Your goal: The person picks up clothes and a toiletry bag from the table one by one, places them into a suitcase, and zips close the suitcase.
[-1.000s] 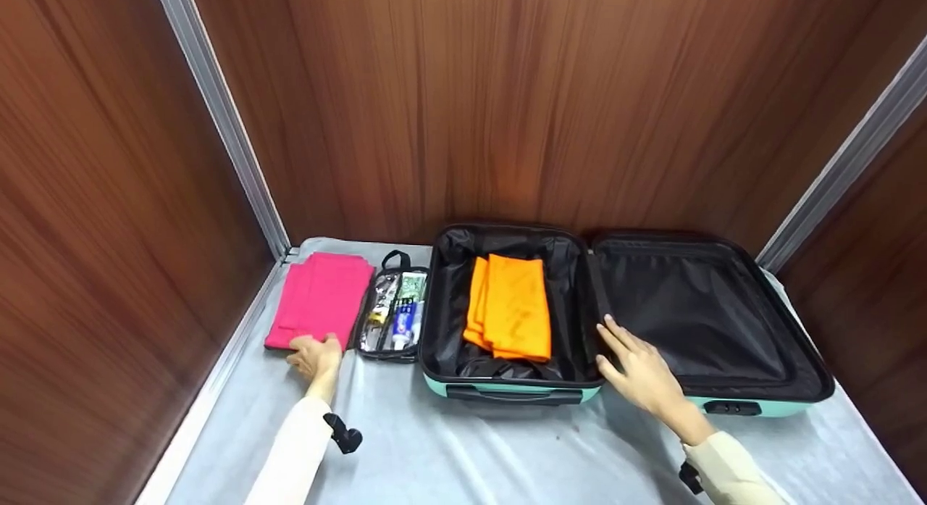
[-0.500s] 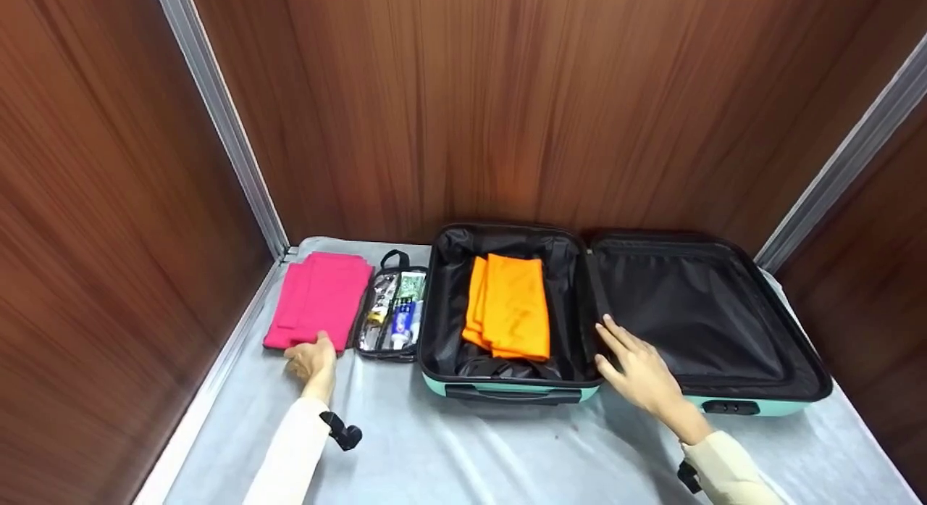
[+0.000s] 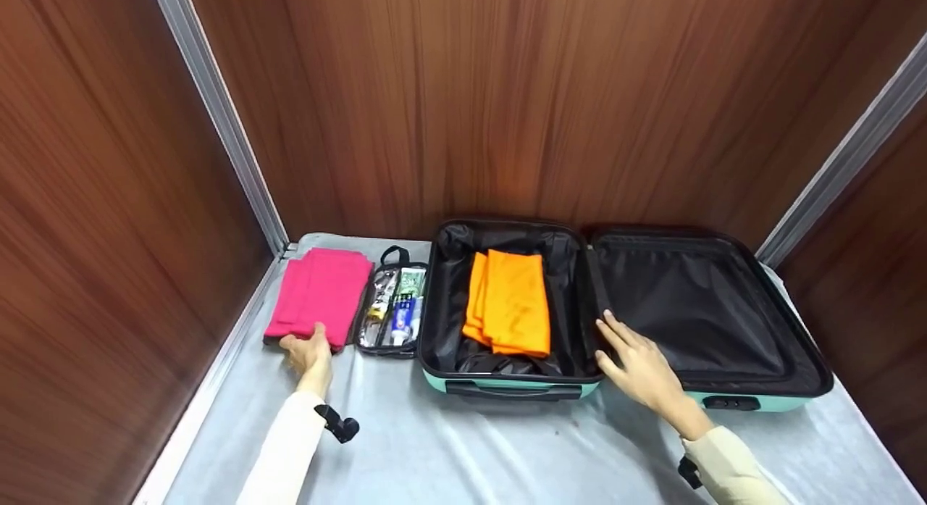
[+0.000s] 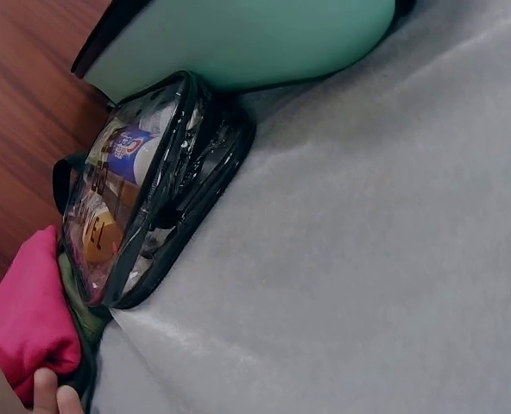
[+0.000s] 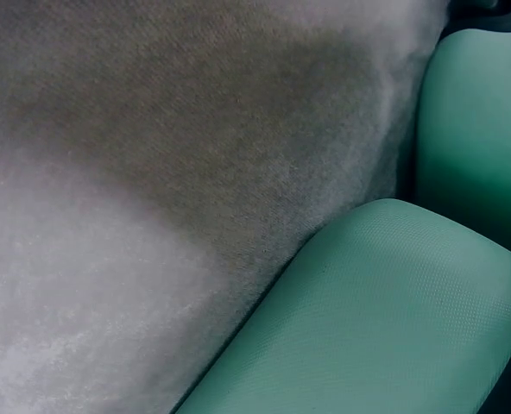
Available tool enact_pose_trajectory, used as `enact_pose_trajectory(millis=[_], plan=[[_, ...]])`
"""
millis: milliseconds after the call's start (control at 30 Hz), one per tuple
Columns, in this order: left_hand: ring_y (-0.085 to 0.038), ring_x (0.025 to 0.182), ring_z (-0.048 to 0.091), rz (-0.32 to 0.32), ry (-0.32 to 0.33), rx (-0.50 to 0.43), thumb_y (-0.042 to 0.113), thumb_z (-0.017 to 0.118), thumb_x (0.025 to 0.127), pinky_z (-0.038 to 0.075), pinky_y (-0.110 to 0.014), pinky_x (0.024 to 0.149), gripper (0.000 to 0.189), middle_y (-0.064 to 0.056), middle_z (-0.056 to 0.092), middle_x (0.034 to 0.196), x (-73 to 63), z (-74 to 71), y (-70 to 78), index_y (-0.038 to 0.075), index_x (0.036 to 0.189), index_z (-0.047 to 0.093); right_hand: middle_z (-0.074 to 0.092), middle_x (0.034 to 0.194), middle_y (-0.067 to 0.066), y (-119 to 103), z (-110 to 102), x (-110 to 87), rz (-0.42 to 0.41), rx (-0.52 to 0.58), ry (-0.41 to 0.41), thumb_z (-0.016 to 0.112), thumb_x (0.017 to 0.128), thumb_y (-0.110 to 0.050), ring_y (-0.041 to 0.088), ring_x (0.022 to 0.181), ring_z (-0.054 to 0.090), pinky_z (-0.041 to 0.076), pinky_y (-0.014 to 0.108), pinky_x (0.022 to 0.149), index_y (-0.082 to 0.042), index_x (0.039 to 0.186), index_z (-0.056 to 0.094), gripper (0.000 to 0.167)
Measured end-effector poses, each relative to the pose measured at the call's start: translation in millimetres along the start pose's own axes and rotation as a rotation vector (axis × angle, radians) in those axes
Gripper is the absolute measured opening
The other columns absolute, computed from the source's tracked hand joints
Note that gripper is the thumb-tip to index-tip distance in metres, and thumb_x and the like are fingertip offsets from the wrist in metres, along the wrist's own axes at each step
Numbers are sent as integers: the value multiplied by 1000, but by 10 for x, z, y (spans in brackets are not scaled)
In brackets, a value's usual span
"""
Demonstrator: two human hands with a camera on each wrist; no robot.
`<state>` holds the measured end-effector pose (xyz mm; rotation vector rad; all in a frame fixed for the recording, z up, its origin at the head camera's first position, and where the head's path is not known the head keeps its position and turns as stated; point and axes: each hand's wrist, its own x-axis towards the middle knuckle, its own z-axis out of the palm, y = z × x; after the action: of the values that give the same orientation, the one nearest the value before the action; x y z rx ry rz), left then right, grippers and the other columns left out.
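**Left hand (image 3: 310,354) pinches folded bright-pink cloth (image 3: 322,291)**

It lies near the pale grey surface's (image 3: 405,447) far left corner, gripped by its near edge. Beside it lies a black-trimmed clear plastic pouch (image 3: 391,308) of tubes (image 3: 403,320), then an open mint-green hard suitcase (image 3: 434,382), a folded orange cloth (image 3: 516,302) in its pouch-side half. The right hand (image 3: 641,374), fingers straight and spread, lies over the suitcase's middle seam.

The pale sheet (image 3: 405,432) bears green fabric (image 4: 83,317); a clear pouch (image 3: 389,351); an open suitcase (image 3: 699,309).
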<state>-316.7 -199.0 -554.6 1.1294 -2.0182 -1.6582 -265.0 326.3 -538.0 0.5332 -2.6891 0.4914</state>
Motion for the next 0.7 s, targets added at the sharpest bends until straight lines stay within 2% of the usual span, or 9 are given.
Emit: enact_pose_trajectory(millis=[67, 167, 300, 367, 467, 567, 633, 700], plan=[[-49, 123, 43, 4, 15, -35, 30, 60, 95, 31, -54, 105, 61, -34, 47, 132, 0, 4, -10, -2, 138, 31, 40, 152, 14, 6, 7, 4, -4, -6, 3, 60, 97, -28, 40, 132, 45, 37, 60, 100, -5, 145, 50, 54], [-49, 124, 42, 4, 33, -67, 27, 61, 95, 30, -53, 107, 62, -35, 48, 129, -1, 24, -15, -6, 138, 30, 41, 152, 14, 12, 7, 4, -5, -10, 5, 61, 97, -28, 40, 132, 45, 38, 60, 100, -5, 145, 50, 54], [-47, 119, 47, -38, -3, -98, 26, 58, 98, 33, -51, 106, 65, -33, 54, 120, -25, 37, -24, -12, 139, 24, 41, 152, 14, 4, -1, 7, -3, -8, 4, 60, 97, -29, 40, 132, 46, 38, 60, 101, -6, 145, 50, 54], [-46, 117, 49, -48, -38, -90, 26, 56, 98, 34, -50, 105, 64, -32, 55, 118, -50, 37, -29, -13, 139, 25, 41, 152, 13, 1, -5, 7, -2, -8, 3, 60, 97, -29, 40, 132, 46, 37, 60, 101, -6, 145, 50, 54], [-48, 121, 46, -41, -92, -31, 29, 53, 99, 34, -52, 106, 66, -35, 52, 125, -90, 29, -28, -15, 139, 25, 40, 153, 14, -1, -9, 7, 0, -6, 2, 60, 97, -29, 40, 132, 45, 37, 60, 102, -6, 145, 50, 54], [-50, 124, 44, -38, -110, 25, 33, 51, 100, 32, -53, 107, 69, -37, 48, 129, -110, 25, -7, -17, 140, 26, 40, 153, 14, 1, -6, 7, 2, -5, 1, 60, 97, -29, 41, 132, 45, 37, 60, 101, -5, 144, 50, 54], [-46, 117, 51, -58, -97, 17, 34, 53, 99, 38, -50, 103, 69, -35, 53, 123, -112, 36, 10, -16, 139, 28, 40, 152, 14, 4, -1, 7, 2, -6, 1, 60, 97, -29, 41, 132, 45, 37, 61, 101, -5, 144, 50, 54], [-39, 100, 61, -94, -77, -62, 31, 57, 98, 49, -43, 91, 65, -29, 58, 110, -94, 57, 22, -14, 137, 29, 41, 152, 14, 6, 3, 7, 1, -6, 3, 60, 97, -29, 41, 131, 46, 37, 61, 101, -5, 144, 50, 54]])
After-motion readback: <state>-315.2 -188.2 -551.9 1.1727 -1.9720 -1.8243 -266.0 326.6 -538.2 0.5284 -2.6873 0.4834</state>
